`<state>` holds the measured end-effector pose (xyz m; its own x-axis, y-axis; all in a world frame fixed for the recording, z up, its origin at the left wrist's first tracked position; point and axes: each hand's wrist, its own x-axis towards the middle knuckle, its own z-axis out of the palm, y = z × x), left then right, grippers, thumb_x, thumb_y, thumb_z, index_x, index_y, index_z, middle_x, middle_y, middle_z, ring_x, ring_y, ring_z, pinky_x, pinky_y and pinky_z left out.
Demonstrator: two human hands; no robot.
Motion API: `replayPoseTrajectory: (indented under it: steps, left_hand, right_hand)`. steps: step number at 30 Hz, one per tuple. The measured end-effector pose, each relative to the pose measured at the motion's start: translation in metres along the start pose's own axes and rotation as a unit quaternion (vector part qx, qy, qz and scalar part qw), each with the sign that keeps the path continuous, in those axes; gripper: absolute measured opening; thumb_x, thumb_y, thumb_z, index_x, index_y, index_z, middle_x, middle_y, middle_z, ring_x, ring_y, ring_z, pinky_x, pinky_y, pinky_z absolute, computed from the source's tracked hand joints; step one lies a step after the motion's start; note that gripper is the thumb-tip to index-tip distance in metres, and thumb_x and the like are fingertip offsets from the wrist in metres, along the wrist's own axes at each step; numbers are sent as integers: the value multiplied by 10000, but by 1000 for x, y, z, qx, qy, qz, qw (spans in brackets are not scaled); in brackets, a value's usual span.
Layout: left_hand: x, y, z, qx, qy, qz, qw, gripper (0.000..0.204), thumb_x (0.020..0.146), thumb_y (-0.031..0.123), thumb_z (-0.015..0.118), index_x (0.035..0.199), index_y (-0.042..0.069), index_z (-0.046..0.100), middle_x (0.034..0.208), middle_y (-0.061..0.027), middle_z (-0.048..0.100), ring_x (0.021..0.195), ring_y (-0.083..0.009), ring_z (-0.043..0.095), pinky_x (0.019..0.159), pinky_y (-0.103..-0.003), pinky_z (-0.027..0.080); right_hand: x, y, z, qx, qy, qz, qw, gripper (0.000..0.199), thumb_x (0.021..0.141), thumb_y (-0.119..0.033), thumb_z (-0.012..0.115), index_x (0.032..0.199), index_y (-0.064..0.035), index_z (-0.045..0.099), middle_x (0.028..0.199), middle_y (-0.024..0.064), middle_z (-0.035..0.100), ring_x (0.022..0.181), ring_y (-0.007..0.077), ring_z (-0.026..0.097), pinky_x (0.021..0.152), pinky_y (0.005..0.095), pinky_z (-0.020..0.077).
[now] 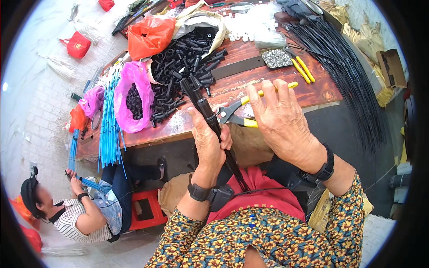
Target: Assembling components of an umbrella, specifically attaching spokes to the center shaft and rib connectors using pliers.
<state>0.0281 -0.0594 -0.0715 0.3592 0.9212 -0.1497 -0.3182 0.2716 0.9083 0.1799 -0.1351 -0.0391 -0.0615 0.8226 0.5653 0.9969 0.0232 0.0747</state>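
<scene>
My left hand (pixel 208 145) is wrapped around a bundle of thin black rods (pixel 231 163) that slants up from my lap. Black tubular fittings (pixel 203 107) cap the upper end of the bundle. Yellow-handled pliers (pixel 250 122) are in my right hand (pixel 286 120), their handles spread apart. The jaws of the pliers lie against the side of the bundle, just beside my left fingers. My right fingers curl over the upper handle, and part of the grip is hidden behind the hand.
A wooden table (pixel 239 94) bears a heap of black fittings (pixel 178 62), a pink bag (pixel 117 98), an orange bag (pixel 149 38), small metal pieces in a tray (pixel 277 58) and another yellow-handled tool (pixel 304 69). Long black rods (pixel 344 71) hang over the right. A person (pixel 85 210) sits at left.
</scene>
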Motion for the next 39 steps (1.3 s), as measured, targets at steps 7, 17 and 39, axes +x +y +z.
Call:
replayPoseTrajectory:
  steps: [7, 17, 39]
  left_hand:
    - [16, -5, -8, -2, 2, -32, 999, 719, 870, 793, 284, 756, 112, 485, 451, -10, 370, 334, -126, 321, 350, -270, 278]
    - [11, 1, -3, -5, -23, -16, 1000, 743, 878, 785, 271, 845, 94, 542, 448, -6, 360, 336, -123, 308, 349, -268, 275]
    - [8, 2, -10, -20, 26, -38, 999, 773, 869, 795, 289, 926, 96, 616, 441, 13, 325, 342, -119, 293, 366, -262, 255]
  right_hand:
    - [16, 9, -7, -22, -37, -32, 999, 461, 790, -96, 545, 1229, 34, 490, 1085, 172, 501, 1037, 327, 473, 896, 411, 427]
    - [6, 5, -1, 48, -66, -14, 997, 576, 696, 12, 589, 1255, 43, 453, 1066, 189, 489, 1006, 350, 473, 881, 430, 424]
    - [-15, -26, 22, 63, -12, 77, 995, 590, 731, -81, 628, 1279, 40, 446, 1030, 197, 488, 949, 341, 477, 800, 426, 423]
